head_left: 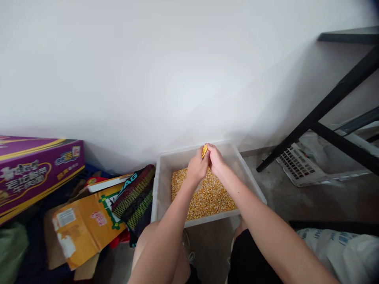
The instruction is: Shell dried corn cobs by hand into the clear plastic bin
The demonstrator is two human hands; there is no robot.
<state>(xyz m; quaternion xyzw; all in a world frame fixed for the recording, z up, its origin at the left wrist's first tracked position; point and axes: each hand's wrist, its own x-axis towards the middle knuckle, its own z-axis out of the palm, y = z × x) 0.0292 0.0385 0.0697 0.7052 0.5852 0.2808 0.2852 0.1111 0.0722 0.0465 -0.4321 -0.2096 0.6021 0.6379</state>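
Note:
Both of my hands meet over the far half of a translucent plastic bin. My left hand and my right hand grip a yellow corn cob between them, and most of the cob is hidden by my fingers. Only its kernelled tip shows above them. Below my hands, a layer of loose yellow corn kernels covers the bin floor. My hands are not touching the kernels.
My bare knees are just in front of the bin, and a white wall rises behind it. To the left are a mesh bag, yellow cardboard and a purple box. To the right are a black metal frame, a white plastic crate and a white sack.

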